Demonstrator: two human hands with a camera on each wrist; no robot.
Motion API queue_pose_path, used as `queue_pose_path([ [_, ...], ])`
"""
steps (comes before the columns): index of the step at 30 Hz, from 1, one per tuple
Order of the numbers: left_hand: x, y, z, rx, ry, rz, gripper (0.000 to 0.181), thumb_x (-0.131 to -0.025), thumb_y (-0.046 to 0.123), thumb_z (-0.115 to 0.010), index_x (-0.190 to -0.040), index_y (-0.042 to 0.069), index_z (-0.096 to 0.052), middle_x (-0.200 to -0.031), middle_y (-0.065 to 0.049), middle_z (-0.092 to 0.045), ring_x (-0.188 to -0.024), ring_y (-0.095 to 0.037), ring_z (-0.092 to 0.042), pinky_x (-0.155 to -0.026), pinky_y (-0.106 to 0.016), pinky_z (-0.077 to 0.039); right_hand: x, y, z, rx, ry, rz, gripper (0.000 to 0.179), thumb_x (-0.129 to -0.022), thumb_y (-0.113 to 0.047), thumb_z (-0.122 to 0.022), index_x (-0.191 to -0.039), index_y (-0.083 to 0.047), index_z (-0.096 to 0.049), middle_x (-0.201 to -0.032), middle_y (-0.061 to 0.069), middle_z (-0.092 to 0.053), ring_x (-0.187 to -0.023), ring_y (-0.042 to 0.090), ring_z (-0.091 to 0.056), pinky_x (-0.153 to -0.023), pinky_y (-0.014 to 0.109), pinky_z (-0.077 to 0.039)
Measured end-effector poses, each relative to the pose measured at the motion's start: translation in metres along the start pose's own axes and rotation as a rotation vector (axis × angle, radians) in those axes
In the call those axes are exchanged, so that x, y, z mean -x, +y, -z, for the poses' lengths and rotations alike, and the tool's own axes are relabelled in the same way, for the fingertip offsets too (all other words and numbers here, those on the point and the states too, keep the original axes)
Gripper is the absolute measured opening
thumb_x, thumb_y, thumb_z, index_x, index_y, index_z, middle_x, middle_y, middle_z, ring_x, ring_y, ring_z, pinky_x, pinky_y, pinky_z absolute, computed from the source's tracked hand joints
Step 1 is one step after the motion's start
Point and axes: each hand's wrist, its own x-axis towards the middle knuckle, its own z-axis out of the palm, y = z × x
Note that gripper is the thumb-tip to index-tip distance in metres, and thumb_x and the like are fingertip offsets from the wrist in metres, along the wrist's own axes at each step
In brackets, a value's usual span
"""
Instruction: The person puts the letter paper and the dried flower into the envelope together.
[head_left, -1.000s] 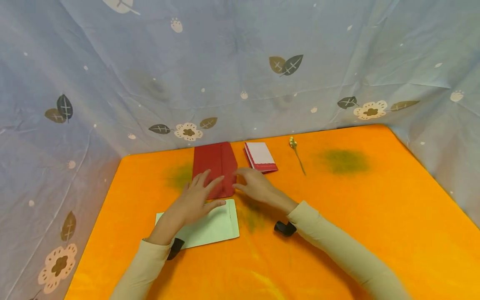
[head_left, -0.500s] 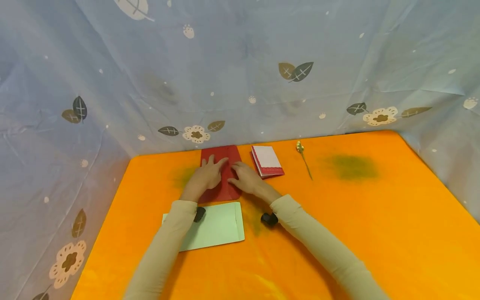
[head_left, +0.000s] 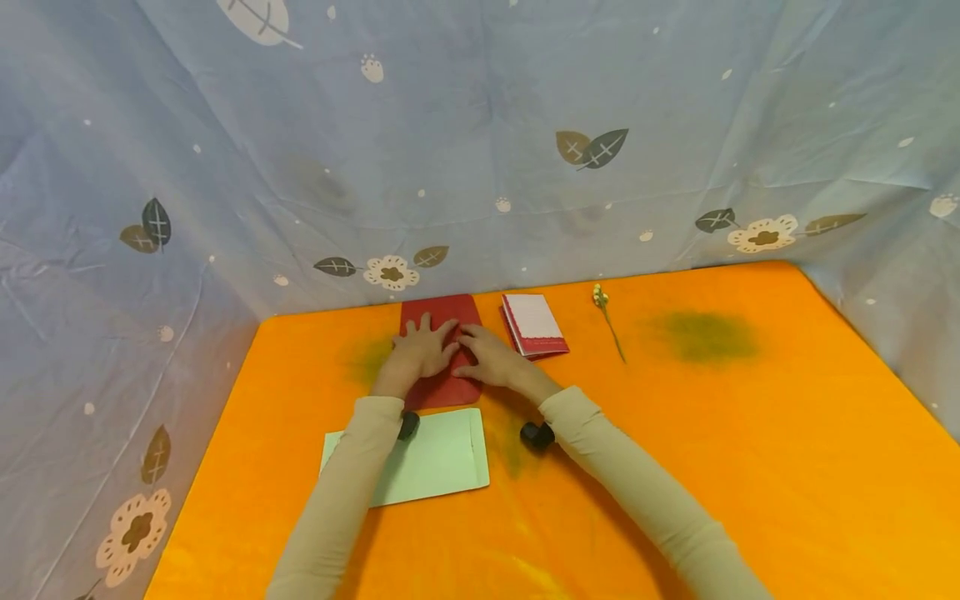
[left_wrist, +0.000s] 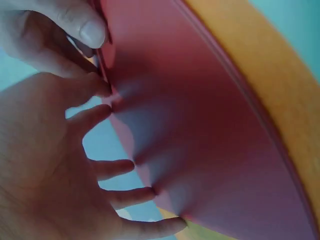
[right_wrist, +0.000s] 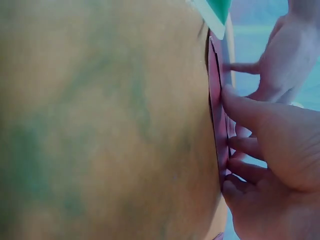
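A red envelope (head_left: 442,310) lies flat at the back left, below both hands. My left hand (head_left: 417,350) rests on it with fingers spread; in the left wrist view these fingertips (left_wrist: 122,167) touch its red surface. The right hand (head_left: 491,358) lies over the envelope's right part, thumb apart from the fingers. In the right wrist view the right thumb (right_wrist: 240,107) and fingertips touch the red paper near its edge, close to the left hand. A pale green envelope (head_left: 442,458) lies nearer, partly under the left forearm.
Right of the red envelope stands a folded white and red card (head_left: 536,321). Farther right lies a small yellow flower sprig (head_left: 607,321). An orange cloth (head_left: 712,467) covers the table, with a patterned grey-blue curtain (head_left: 480,125) behind it.
My left hand has moved forward and right from above the pale green envelope onto the red one. The right hand has come slightly left onto the red envelope. The view has shifted a little.
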Motion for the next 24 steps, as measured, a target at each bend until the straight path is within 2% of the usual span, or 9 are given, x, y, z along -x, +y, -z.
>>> queue_pose_path([
  [4, 0.0013, 0.0023, 0.0003, 0.042, -0.004, 0.0, 0.062, -0.099, 0.043, -0.049, -0.155, 0.026, -0.029, -0.16, -0.024, -0.01, -0.139, -0.052, -0.021, -0.098, -0.073, -0.03, 0.0016, 0.0026, 0.0, -0.017, -0.022, 0.0, 0.056, -0.095, -0.017, -0.065, -0.139, 0.012, -0.044, -0.15, 0.028, -0.035, -0.141, 0.037, -0.031, -0.116, 0.043, -0.024],
  [7, 0.0007, 0.0029, 0.0002, 0.05, 0.014, -0.006, 0.066, -0.095, 0.045, -0.054, -0.154, 0.024, -0.032, -0.16, -0.025, -0.01, -0.138, -0.053, -0.022, -0.095, -0.075, -0.031, 0.0007, 0.0035, -0.0006, -0.019, -0.021, -0.003, 0.053, -0.097, -0.013, -0.061, -0.14, 0.012, -0.042, -0.151, 0.027, -0.033, -0.142, 0.036, -0.029, -0.117, 0.042, -0.023],
  [12, -0.0002, 0.0011, 0.0016, 0.059, 0.055, -0.015, 0.071, -0.089, 0.048, -0.064, -0.149, 0.023, -0.036, -0.158, -0.027, -0.015, -0.134, -0.052, -0.028, -0.094, -0.072, -0.037, -0.001, 0.0045, -0.0019, -0.027, -0.019, 0.011, 0.054, -0.096, -0.018, -0.064, -0.141, 0.007, -0.045, -0.153, 0.025, -0.031, -0.143, 0.036, -0.028, -0.117, 0.042, -0.023],
  [18, 0.0007, -0.0017, 0.0026, 0.094, 0.096, -0.05, 0.083, -0.081, 0.056, -0.072, -0.146, 0.018, -0.035, -0.151, -0.029, -0.022, -0.127, -0.05, -0.033, -0.097, -0.059, -0.044, 0.0016, 0.0058, -0.0041, -0.038, -0.012, 0.028, 0.075, -0.091, -0.027, -0.071, -0.149, 0.003, -0.034, -0.155, 0.025, -0.026, -0.143, 0.038, -0.025, -0.116, 0.044, -0.023],
  [21, 0.0, -0.0019, 0.0007, 0.087, 0.119, -0.051, 0.091, -0.077, 0.062, -0.073, -0.147, 0.018, -0.033, -0.148, -0.028, -0.025, -0.124, -0.049, -0.035, -0.095, -0.056, -0.045, 0.003, 0.0061, -0.0054, -0.034, -0.01, 0.031, 0.083, -0.089, -0.03, -0.073, -0.152, 0.0, -0.029, -0.155, 0.026, -0.025, -0.143, 0.04, -0.025, -0.116, 0.045, -0.023],
  [24, -0.0005, -0.0014, -0.0007, 0.067, 0.119, -0.047, 0.096, -0.076, 0.064, -0.073, -0.15, 0.02, -0.032, -0.15, -0.028, -0.023, -0.127, -0.051, -0.034, -0.097, -0.056, -0.044, 0.0046, 0.0057, -0.006, -0.025, -0.014, 0.026, 0.085, -0.089, -0.031, -0.073, -0.153, -0.001, -0.027, -0.155, 0.026, -0.024, -0.143, 0.04, -0.024, -0.116, 0.046, -0.023],
])
